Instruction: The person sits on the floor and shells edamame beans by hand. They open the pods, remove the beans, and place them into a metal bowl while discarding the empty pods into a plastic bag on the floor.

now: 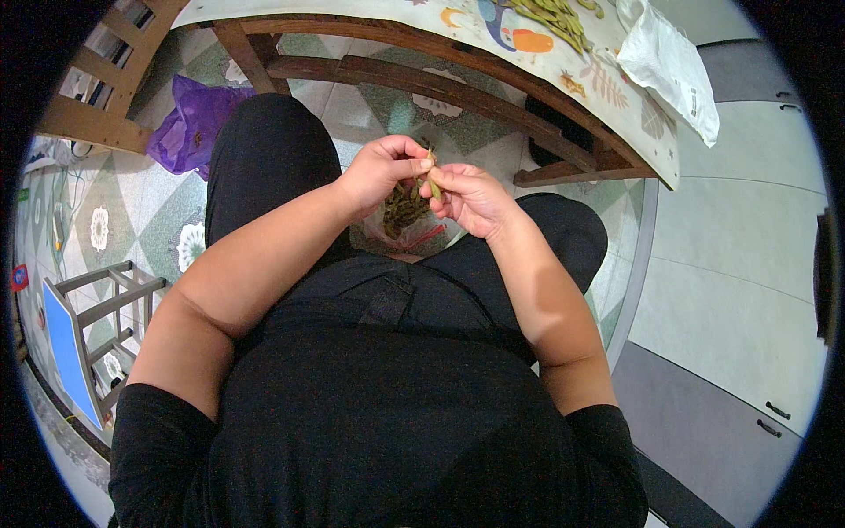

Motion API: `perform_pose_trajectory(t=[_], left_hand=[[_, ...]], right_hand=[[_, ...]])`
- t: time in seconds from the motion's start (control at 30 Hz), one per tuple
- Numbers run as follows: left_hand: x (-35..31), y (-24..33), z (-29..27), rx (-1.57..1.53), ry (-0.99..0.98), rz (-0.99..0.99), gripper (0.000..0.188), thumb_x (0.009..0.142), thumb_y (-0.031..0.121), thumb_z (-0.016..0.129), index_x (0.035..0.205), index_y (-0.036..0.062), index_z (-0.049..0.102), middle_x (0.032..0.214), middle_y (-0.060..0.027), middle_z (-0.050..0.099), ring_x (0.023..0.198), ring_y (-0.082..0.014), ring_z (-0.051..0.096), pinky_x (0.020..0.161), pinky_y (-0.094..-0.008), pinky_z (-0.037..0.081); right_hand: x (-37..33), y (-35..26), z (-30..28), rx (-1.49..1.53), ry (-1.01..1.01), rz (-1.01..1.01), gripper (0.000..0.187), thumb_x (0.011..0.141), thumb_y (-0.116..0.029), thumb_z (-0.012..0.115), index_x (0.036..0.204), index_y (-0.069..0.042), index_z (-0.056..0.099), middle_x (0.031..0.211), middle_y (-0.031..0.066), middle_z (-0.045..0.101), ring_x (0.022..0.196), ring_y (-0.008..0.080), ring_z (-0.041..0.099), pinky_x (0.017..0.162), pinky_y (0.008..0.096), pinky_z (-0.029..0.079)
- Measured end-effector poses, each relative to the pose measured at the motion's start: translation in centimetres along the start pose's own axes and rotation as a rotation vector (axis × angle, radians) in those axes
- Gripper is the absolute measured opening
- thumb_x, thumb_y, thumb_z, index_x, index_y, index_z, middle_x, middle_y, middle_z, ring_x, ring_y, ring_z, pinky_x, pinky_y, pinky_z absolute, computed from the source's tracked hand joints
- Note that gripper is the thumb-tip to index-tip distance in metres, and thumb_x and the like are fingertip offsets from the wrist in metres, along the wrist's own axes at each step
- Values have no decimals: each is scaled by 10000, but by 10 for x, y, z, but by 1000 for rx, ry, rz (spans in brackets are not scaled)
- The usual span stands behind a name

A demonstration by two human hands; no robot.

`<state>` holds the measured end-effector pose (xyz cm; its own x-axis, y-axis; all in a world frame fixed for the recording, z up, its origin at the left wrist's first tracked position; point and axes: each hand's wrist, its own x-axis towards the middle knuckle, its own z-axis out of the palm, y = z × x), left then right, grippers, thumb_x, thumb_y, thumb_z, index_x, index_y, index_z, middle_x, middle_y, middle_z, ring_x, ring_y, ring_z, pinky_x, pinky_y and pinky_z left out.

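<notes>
My left hand (385, 174) and my right hand (476, 199) meet in front of me, between my knees. Both are closed in a pinch on a small green bean pod (435, 188), which shows between the fingertips. Below them stands a clear plastic bag (414, 239) with a heap of brownish-green pods (401, 211) in it, partly hidden by my hands. A pile of green bean pods (554, 19) lies on the table (422, 9) ahead of me.
A white plastic bag (669, 66) hangs over the table's right corner. At left are a purple bag (189, 128) on the tiled floor and a tipped stool with a blue seat (70, 343). Pale cabinets (722, 238) line the right side. A wooden chair (110, 79) stands far left.
</notes>
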<state>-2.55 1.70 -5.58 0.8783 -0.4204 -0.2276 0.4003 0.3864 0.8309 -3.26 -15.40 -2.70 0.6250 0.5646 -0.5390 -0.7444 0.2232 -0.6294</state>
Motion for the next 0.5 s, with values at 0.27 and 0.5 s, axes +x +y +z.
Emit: perform_pose_trajectory(t=[0.27,0.5], left_hand=[[0,6,5,-17,2,-24,67,785,98,562,830,50,550,773,-16,581,663,-89,538,630,-207,419],[16,9,-4,-211,68,17,103,850,159,452,864,57,459,910,-85,559,795,-197,554,750,-346,448]], right_hand=[[3,0,-3,71,-2,-9,168,818,-195,522,870,-36,542,764,71,595,541,108,548,491,236,469],[5,-26,-2,-315,181,-33,254,831,-241,504,964,-25,525,830,82,601,667,120,574,543,233,466]])
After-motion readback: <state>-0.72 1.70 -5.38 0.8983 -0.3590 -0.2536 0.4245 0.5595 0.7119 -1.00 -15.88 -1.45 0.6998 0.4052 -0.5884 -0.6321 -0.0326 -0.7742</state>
